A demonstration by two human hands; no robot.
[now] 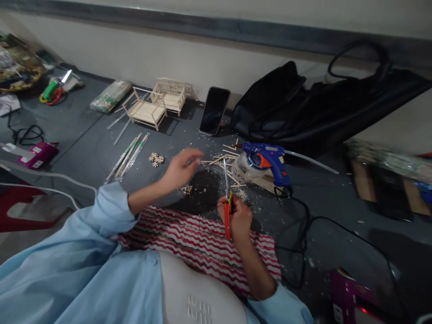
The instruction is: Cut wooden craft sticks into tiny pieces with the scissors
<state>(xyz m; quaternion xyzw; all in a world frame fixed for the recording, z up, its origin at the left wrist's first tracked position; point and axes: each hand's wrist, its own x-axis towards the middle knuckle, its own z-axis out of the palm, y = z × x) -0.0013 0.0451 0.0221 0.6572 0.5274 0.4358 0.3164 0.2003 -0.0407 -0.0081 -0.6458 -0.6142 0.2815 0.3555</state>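
The right hand (238, 220) is closed around red-handled scissors (227, 204), blades pointing away from the body. The left hand (180, 168) has its fingertips drawn together at the near end of the scattered wooden sticks (224, 163); whether it grips one is unclear. Just beyond the sticks lie a tape roll (243, 168) and a blue glue gun (266, 159). Farther out are a phone (214, 110), a black bag (320, 108) and miniature wooden furniture (146, 111). Under the wrists is a striped cloth (199, 240) on a dark mat (84, 144) against a pale wall (151, 54).
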